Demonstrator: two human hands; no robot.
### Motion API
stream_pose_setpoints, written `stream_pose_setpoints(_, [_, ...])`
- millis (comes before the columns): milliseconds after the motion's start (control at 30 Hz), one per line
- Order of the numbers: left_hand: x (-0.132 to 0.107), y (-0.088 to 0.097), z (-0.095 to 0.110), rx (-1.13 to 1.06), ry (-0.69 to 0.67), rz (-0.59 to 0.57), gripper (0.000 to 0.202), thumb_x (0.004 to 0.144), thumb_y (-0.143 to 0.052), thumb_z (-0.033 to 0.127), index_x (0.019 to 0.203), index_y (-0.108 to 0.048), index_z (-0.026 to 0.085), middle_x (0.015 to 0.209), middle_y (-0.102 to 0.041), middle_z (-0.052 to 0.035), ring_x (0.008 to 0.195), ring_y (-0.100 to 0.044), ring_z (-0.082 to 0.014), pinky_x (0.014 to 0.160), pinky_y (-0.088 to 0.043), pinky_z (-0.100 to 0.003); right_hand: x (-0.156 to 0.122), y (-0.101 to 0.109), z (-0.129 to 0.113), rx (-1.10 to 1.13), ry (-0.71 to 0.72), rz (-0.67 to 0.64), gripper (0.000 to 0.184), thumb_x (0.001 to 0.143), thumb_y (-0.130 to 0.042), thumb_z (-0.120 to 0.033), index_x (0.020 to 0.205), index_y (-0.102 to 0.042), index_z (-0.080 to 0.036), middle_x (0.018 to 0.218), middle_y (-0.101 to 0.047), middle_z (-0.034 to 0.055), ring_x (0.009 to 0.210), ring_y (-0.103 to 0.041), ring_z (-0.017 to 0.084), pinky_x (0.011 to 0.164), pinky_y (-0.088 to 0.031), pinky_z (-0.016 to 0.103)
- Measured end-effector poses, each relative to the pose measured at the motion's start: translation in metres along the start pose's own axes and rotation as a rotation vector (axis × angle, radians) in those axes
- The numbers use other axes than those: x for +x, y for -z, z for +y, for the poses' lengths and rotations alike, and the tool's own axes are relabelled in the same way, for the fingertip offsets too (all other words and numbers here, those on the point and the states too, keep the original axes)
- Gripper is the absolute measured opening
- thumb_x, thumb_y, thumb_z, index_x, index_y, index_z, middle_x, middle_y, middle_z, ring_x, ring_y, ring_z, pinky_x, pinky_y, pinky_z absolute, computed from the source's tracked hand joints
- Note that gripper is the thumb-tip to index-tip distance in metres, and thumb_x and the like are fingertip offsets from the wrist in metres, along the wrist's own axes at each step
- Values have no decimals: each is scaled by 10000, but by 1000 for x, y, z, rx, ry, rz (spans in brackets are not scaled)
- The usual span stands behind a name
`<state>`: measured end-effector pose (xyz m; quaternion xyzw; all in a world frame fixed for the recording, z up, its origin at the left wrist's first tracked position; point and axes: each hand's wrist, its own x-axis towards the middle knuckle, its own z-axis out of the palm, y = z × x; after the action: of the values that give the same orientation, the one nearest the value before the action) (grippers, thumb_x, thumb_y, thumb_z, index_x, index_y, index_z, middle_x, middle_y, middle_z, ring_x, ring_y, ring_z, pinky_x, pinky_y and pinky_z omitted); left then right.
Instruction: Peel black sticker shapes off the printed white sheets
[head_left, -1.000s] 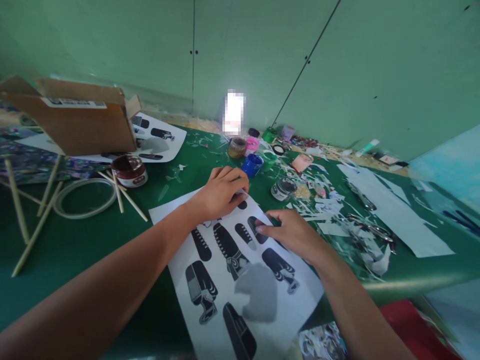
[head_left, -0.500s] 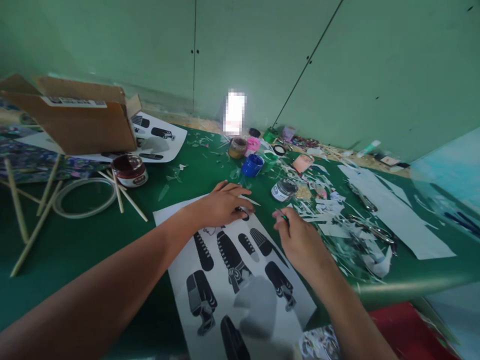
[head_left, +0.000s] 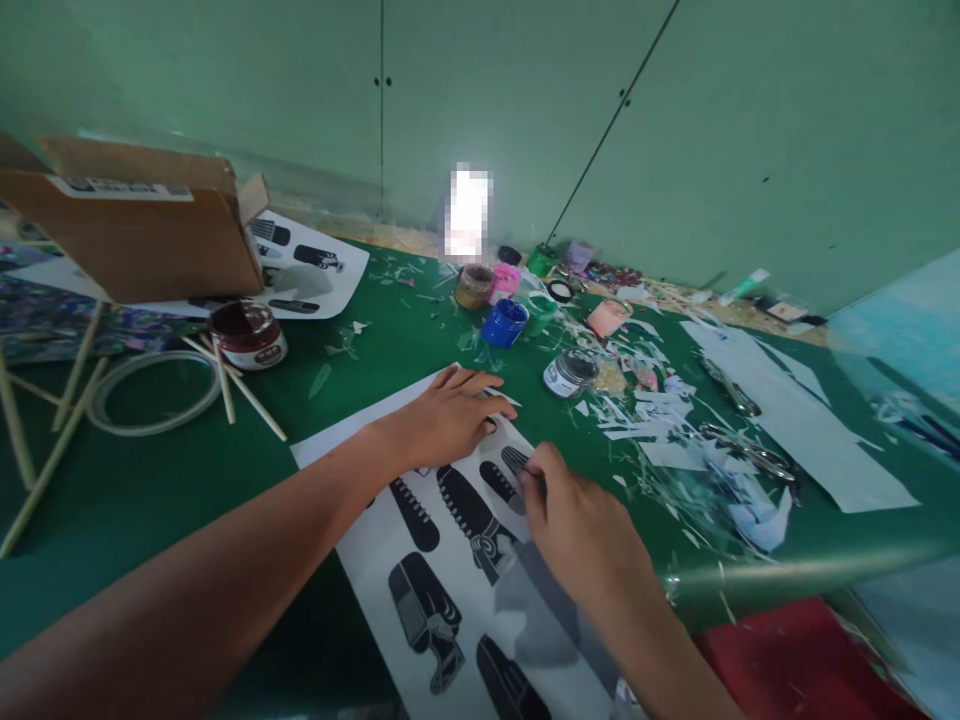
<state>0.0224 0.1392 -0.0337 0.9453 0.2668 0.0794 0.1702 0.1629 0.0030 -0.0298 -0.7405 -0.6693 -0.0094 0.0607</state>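
A white paper sheet (head_left: 450, 540) printed with black shapes lies on the green table (head_left: 150, 480) in front of me. My left hand (head_left: 450, 415) rests flat on the sheet's far corner, fingers stretched out. My right hand (head_left: 574, 525) sits on the sheet's right side with its fingers pinched together at one black printed shape; whether a small tool is in the pinch I cannot make out.
Small paint pots (head_left: 504, 322) stand at the back, a dark red jar (head_left: 247, 335) and wooden sticks (head_left: 232, 385) at left, beside a cardboard box (head_left: 142, 225). Paper scraps and scissors (head_left: 750, 455) litter the right side. A coiled tube (head_left: 150, 390) lies at left.
My right hand moved from the sheet's right edge back onto the sheet and closer to me. My left hand flattened and stayed on the far corner. The view shifted slightly.
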Motion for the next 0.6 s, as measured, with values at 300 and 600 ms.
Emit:
stream_pose_setpoints(300, [-2,9,9,-17,58,-46,382,854,-562,381,1226,-558,291,1483,-354,-49,1392,-260,-245,1157,-100,-483,3,4,-6,-72,73,46,147,874,-394,-232,871,-540,-215,550,-560,-5,406,-507,128,426,-94,261])
stream_pose_setpoints(600, [0,4,5,-24,38,-22,382,855,-568,396,1222,-568,289,1476,-362,-62,1389,-265,-254,1150,-117,-495,2,3,-7,-55,27,18,138,878,-427,-216,906,-562,-208,554,-567,0,403,-483,123,418,-103,262])
